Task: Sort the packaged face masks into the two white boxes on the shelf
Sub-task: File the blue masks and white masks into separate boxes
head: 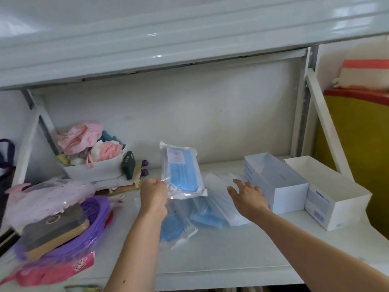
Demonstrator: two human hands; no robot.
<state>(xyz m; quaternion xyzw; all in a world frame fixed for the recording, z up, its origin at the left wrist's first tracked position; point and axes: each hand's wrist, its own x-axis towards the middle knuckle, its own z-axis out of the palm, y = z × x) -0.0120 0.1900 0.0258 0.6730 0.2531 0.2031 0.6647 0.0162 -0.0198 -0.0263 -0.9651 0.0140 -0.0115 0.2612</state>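
Holding 1 mask pack (182, 170) up by its bottom corner with closed fingers, the left hand (154, 191) could let it slip, while the open right hand (248, 194) might push the pile (207, 209) beside the 2 white boxes (275, 182).

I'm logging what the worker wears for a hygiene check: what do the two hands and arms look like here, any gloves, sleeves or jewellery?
Both are bare. The left hand and the right hand wear no gloves, and no ring, watch or bracelet shows on the parts in view. Both forearms are uncovered right to the bottom edge of the picture, with no sleeve in sight. The fingernails are too blurred to judge.
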